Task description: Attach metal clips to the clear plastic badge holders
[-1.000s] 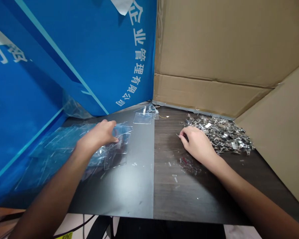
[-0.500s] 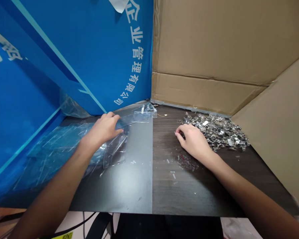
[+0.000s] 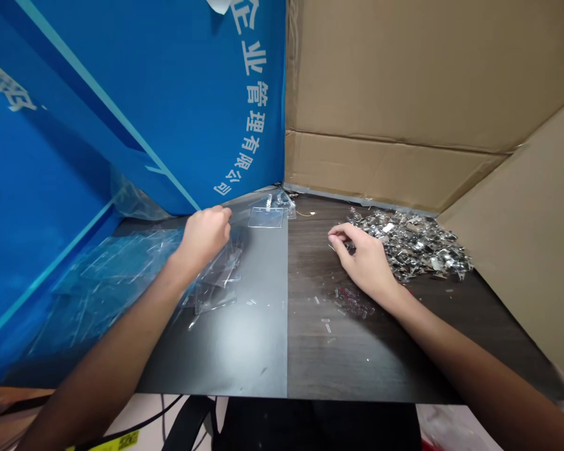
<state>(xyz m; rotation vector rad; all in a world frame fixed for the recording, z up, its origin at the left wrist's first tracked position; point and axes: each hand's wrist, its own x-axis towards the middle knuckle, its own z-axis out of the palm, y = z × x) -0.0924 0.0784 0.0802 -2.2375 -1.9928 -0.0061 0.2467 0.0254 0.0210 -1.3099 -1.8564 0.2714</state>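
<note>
A heap of clear sleeves (image 3: 113,269) at left slants up rightward. The left hand (image 3: 207,232) curls over it; I can't tell its grip. Right of centre, the right hand (image 3: 364,257) pinches a tiny bit (image 3: 331,246), slant unclear.

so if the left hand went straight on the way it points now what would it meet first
Probably the blue panel behind the desk: the left hand angles forward and to the right, toward it. The clear sheet further right looks just off that line, though depth is hard to judge.
</note>
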